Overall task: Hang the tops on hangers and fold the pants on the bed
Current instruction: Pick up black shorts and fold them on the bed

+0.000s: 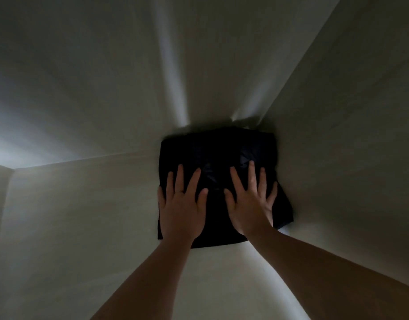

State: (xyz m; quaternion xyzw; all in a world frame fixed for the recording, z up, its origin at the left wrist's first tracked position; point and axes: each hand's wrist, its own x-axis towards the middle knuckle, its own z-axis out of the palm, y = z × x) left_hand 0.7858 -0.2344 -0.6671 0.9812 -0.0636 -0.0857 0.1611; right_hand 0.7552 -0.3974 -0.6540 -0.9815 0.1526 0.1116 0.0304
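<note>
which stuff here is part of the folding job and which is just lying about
In the job: folded dark garment; left hand and right hand, both pressing flat on it.
Just there: creased white sheet under the garment; nothing else can be made out in the dim light.

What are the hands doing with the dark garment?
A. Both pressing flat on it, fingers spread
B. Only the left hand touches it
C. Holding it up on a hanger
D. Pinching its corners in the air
A: the left hand and the right hand both lie flat, fingers spread, on the folded garment, which rests on the pale sheet.
</note>
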